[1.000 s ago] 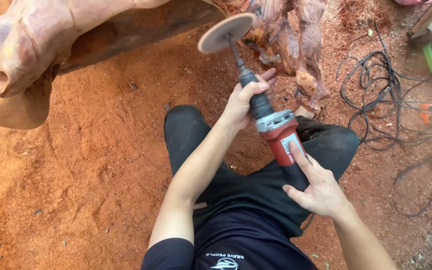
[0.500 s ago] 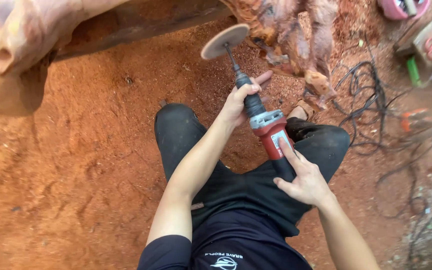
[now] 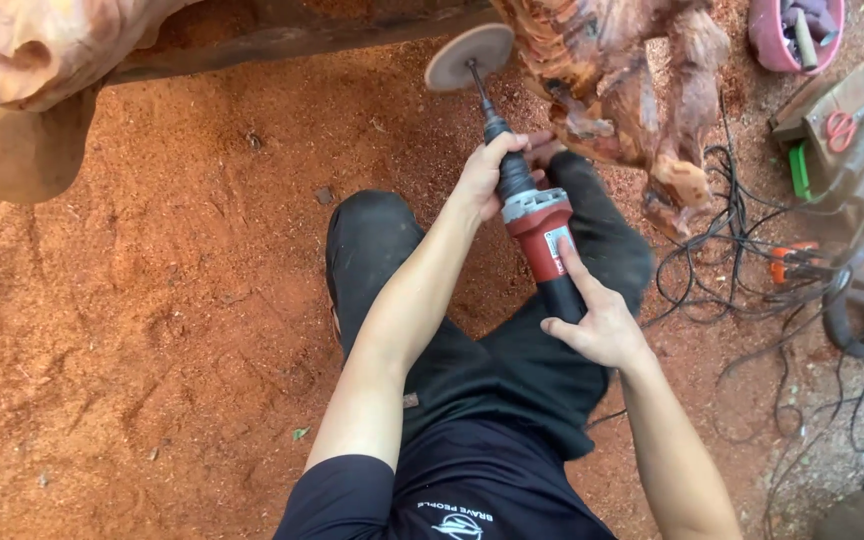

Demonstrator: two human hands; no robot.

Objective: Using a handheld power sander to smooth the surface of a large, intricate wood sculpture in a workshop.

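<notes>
Here the largest thing we see is the ground of red sawdust (image 3: 152, 300), which fills the left and middle of the frame and leaves wide open room on the left side. Along the upper edge runs a big carved wood block (image 3: 32, 70) at upper left, pale and rounded, with a dark plank (image 3: 282, 40) behind it; at upper right stands a rough reddish root carving (image 3: 632, 90), its lower lobes hanging near our knee. At the right edge a tangle of black cables (image 3: 742, 270) and other tools crowd the ground, so free room there is scant. In the centre we hold a red-bodied die grinder (image 3: 542, 235), slanted from lower right to upper left, its long shaft ending in a round sanding disc (image 3: 469, 57) that sits just beside the root carving's left edge, seemingly so the disc face can meet the wood. Our left hand (image 3: 492, 170) is wrapped around the black collar near the shaft, probably to steady the nose; our right hand (image 3: 597, 320) grips the rear of the body with the index finger laid straight along the red housing, likely for guidance. Our knees in black trousers (image 3: 382, 240) lie under the tool.
</notes>
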